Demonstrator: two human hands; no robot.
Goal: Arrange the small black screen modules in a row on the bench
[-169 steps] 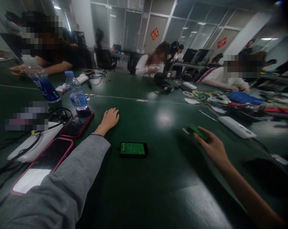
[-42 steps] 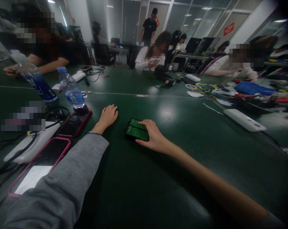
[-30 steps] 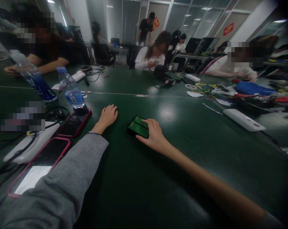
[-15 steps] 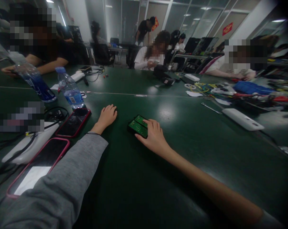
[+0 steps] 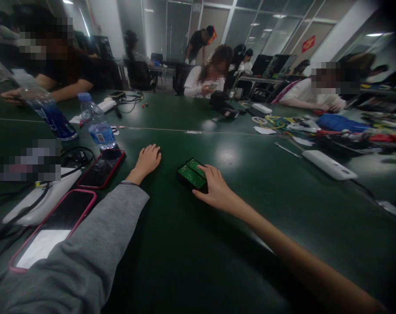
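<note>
A small black case with green circuit boards (image 5: 191,173) showing on top lies on the dark green table, in front of me and slightly right of my left hand. My right hand (image 5: 215,187) is at its right end, thumb along the near side and fingers over the far right part. The thumb and fingers are apart, loosely around that end; whether the fingertips press on it I cannot see. My left hand (image 5: 148,158) rests flat and empty on the table, left of the case, fingers stretched forward.
Left of me are two phones, one red-edged (image 5: 102,169) and one pink-edged (image 5: 55,226), a white power strip (image 5: 30,205) and two bottles, one clear (image 5: 101,128). At right lie a wrench (image 5: 287,150), another power strip (image 5: 328,165) and tangled cables (image 5: 283,122). Several people sit beyond.
My right hand has slid a little to the right, uncovering more of the case's right end. The case has hardly moved. My left hand stays where it was.
</note>
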